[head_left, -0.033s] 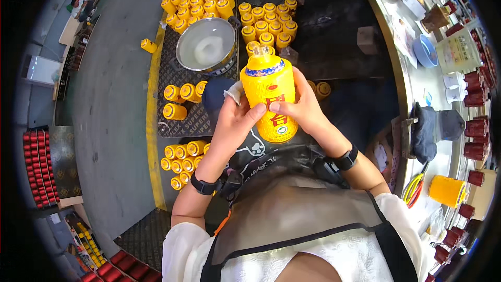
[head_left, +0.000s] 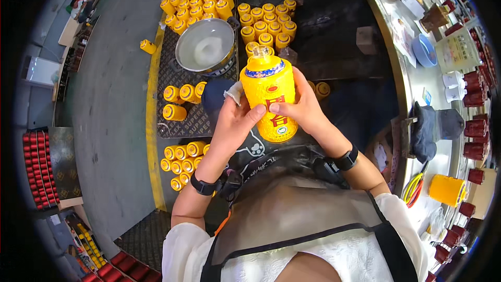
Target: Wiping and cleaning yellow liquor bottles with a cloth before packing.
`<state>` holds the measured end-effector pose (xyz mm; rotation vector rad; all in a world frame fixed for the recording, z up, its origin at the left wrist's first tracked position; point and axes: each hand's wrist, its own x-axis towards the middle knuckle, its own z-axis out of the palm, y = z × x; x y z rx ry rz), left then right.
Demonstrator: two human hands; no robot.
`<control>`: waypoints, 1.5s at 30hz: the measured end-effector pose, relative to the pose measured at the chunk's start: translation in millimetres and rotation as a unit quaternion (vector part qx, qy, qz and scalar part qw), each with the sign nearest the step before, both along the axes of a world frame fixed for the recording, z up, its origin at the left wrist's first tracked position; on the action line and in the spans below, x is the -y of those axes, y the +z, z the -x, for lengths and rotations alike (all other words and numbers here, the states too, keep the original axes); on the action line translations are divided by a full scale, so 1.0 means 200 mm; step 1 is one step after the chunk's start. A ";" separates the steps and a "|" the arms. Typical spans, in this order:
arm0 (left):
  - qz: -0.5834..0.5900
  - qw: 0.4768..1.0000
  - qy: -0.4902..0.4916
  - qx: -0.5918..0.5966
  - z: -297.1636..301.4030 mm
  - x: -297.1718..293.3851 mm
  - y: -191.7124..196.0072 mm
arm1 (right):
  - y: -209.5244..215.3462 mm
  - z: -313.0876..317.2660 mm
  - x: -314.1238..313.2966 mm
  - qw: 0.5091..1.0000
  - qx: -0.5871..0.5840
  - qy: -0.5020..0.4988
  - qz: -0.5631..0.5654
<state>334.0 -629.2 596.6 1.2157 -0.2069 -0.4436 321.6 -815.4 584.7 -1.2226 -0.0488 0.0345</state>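
Upright in front of my chest is a yellow bottle (head_left: 265, 84) with a blue patterned band round its shoulder, red markings on its front and a clear top. My left hand (head_left: 238, 120) is wrapped round its left side, and my right hand (head_left: 307, 105) holds the right side. Both thumbs press on the front and nearly meet at the red markings. A scrap of white cloth (head_left: 234, 93) sticks out at the fingers of my left hand. Most of the other fingers are hidden behind the bottle.
A metal pan (head_left: 205, 46) with pale liquid stands beyond my left hand. Several yellow bottles (head_left: 261, 23) are grouped behind it, with more (head_left: 182, 159) at the left. On the right runs a bench (head_left: 394, 36) with a blue bowl (head_left: 424, 51), dark cap (head_left: 425, 136) and yellow container (head_left: 446, 190).
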 end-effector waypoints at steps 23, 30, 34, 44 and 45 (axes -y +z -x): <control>0.000 0.997 -0.002 0.071 -0.01 0.01 0.01 | 0.01 0.00 -0.02 0.999 0.018 0.021 0.017; 0.002 0.998 0.000 0.069 0.00 0.02 0.01 | 0.01 0.00 -0.01 1.000 -0.004 0.021 -0.005; 0.003 0.998 -0.001 0.067 0.00 0.02 0.01 | 0.01 0.00 -0.02 1.000 0.000 0.022 -0.022; -0.011 0.997 0.002 0.072 0.02 0.01 0.00 | 0.00 0.01 -0.01 1.000 0.002 0.016 -0.023; -0.009 0.997 0.004 0.072 0.02 0.01 0.00 | -0.01 0.02 -0.01 1.000 0.006 0.014 -0.018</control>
